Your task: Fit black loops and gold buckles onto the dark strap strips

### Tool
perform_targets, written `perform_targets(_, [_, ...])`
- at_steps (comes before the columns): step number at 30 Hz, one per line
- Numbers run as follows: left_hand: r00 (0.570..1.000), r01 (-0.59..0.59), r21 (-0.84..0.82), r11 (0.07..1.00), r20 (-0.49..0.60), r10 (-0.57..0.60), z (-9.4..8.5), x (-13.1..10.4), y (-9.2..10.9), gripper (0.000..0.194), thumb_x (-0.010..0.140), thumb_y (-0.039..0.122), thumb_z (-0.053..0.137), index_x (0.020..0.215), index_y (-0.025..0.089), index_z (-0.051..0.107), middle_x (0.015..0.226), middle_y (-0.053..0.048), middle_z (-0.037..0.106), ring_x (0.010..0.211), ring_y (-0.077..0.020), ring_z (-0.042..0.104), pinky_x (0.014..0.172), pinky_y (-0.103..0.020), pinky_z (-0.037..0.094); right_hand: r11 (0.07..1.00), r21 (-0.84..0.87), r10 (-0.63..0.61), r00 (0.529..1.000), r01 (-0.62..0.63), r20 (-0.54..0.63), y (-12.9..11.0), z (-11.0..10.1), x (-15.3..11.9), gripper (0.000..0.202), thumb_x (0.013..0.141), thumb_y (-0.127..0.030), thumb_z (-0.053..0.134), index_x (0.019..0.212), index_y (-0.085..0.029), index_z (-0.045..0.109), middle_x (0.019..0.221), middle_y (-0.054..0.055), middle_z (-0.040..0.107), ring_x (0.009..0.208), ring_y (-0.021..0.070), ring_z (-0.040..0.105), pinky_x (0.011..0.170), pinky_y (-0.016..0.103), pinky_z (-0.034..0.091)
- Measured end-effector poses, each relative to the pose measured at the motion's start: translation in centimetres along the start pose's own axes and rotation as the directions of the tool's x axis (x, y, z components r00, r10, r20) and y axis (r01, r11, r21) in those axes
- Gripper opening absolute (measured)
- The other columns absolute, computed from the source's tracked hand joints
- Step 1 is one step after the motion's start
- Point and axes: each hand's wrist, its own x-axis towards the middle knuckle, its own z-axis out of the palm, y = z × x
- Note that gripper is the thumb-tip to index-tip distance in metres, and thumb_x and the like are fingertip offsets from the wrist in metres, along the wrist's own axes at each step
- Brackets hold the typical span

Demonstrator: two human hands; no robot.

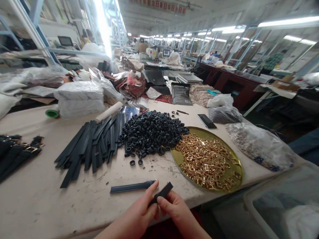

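Close to the table's front edge, my left hand (143, 210) and my right hand (174, 207) meet on a short dark strap (166, 189). Both are closed around it, and its squared end sticks out up and to the right between them. My fingers cover the rest of the strap. Just beyond my left hand lies another dark strap (129, 187), flat on the table, its right end partly behind my fingertips. Farther off are a heap of small black loops (155, 132) and a fanned pile of black straps (96, 141). A round gold tray (179, 161) holds many small gold buckles (205, 156).
Finished-looking straps with buckles (14, 153) lie at the left. A phone (206, 121) rests behind the tray, with a clear plastic bag (261, 145) to the right. Wrapped white bundles (78, 97) stand at the back. A plastic bin (291, 198) is at the lower right.
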Motion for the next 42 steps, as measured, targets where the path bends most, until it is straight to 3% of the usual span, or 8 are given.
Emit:
perform_targets(2, [0.999, 0.032, -0.092, 0.995, 0.015, -0.031, -0.4, 0.5, -0.5, 0.044, 0.079, 0.033, 0.044, 0.119, 0.016, 0.041, 0.07, 0.001, 0.052, 0.061, -0.0117, 0.046, 0.058, -0.021, 0.037, 0.95, -0.303, -0.097, 0.993, 0.07, -0.074, -1.1, -2.2, 1.1, 0.032, 0.076, -0.048, 0.05, 0.082, -0.018, 0.059, 0.07, 0.001, 0.057, 0.064, 0.0136, 0.049, 0.059, 0.025, 0.036])
perform_targets(5, [0.997, 0.057, -0.244, 0.968, -0.034, -0.067, -0.6, 1.5, -1.4, 0.028, 0.079, 0.04, 0.04, 0.092, 0.017, 0.048, 0.049, 0.009, 0.033, 0.042, -0.0083, 0.028, 0.042, -0.019, 0.024, 0.615, -0.788, -0.324, 0.904, -0.021, -0.277, -3.3, -6.6, 3.6, 0.023, 0.079, -0.037, 0.046, 0.084, -0.019, 0.059, 0.085, 0.007, 0.059, 0.081, 0.0193, 0.052, 0.073, 0.03, 0.037])
perform_targets(9, [0.996, 0.03, -0.316, 0.948, -0.067, -0.053, 0.0, 2.3, -2.2, 0.02, 0.076, 0.039, 0.043, 0.079, 0.019, 0.044, 0.045, 0.011, 0.029, 0.039, -0.0066, 0.024, 0.04, -0.019, 0.021, 0.372, -0.915, -0.262, 0.928, -0.156, -0.265, -5.0, -9.8, 6.7, 0.009, 0.069, -0.022, 0.054, 0.064, -0.017, 0.059, 0.077, 0.008, 0.059, 0.077, 0.0204, 0.053, 0.07, 0.03, 0.034])
perform_targets(16, [0.992, 0.057, -0.185, 0.981, -0.099, -0.076, -0.4, 1.8, -1.3, 0.017, 0.078, 0.034, 0.038, 0.072, 0.019, 0.043, 0.047, 0.008, 0.041, 0.038, -0.0067, 0.031, 0.039, -0.019, 0.023, 0.584, -0.81, -0.179, 0.964, -0.056, -0.196, -5.3, -9.6, 6.0, 0.022, 0.077, -0.035, 0.045, 0.065, -0.018, 0.052, 0.062, 0.0, 0.052, 0.059, 0.0123, 0.046, 0.057, 0.025, 0.033])
perform_targets(20, [0.989, -0.035, -0.154, 0.987, -0.148, 0.012, -0.6, 2.4, 0.9, 0.021, 0.078, 0.039, 0.041, 0.078, 0.018, 0.045, 0.052, 0.007, 0.044, 0.04, -0.007, 0.034, 0.039, -0.019, 0.026, 0.989, -0.133, 0.052, 0.993, -0.066, -0.105, -4.5, -5.5, 3.1, 0.027, 0.076, -0.044, 0.048, 0.068, -0.018, 0.048, 0.059, -0.004, 0.045, 0.051, 0.0073, 0.039, 0.051, 0.021, 0.034])
perform_targets(24, [0.975, -0.113, -0.016, 0.993, -0.195, 0.108, -0.3, 2.4, 2.1, 0.022, 0.075, 0.039, 0.049, 0.078, 0.017, 0.049, 0.061, 0.004, 0.05, 0.053, -0.0093, 0.043, 0.05, -0.02, 0.033, 0.89, 0.425, 0.149, 0.986, -0.165, 0.071, -3.1, -0.4, 0.7, 0.025, 0.072, -0.041, 0.059, 0.078, -0.017, 0.053, 0.063, -0.004, 0.045, 0.051, 0.0043, 0.037, 0.05, 0.018, 0.031])
perform_targets(32, [0.981, -0.068, 0.473, 0.878, -0.128, 0.145, 0.0, 0.4, 1.6, 0.015, 0.077, 0.029, 0.045, 0.078, 0.018, 0.056, 0.072, -0.001, 0.061, 0.066, -0.0148, 0.054, 0.055, -0.022, 0.031, 0.992, -0.096, -0.083, 0.996, 0.087, 0.044, -2.0, 1.6, 0.1, 0.012, 0.071, -0.018, 0.049, 0.077, -0.015, 0.059, 0.057, -0.003, 0.052, 0.056, 0.0105, 0.046, 0.054, 0.023, 0.036])
perform_targets(42, [0.983, -0.128, 0.64, 0.758, -0.019, 0.182, -0.3, 0.4, 1.9, 0.015, 0.075, 0.029, 0.047, 0.08, 0.02, 0.058, 0.079, -0.003, 0.061, 0.07, -0.0178, 0.054, 0.055, -0.024, 0.032, 0.872, 0.458, 0.089, 0.976, -0.172, 0.197, -1.7, 2.0, -1.3, 0.026, 0.066, -0.008, 0.051, 0.089, -0.015, 0.061, 0.084, 0.002, 0.064, 0.082, 0.0133, 0.058, 0.076, 0.028, 0.045])
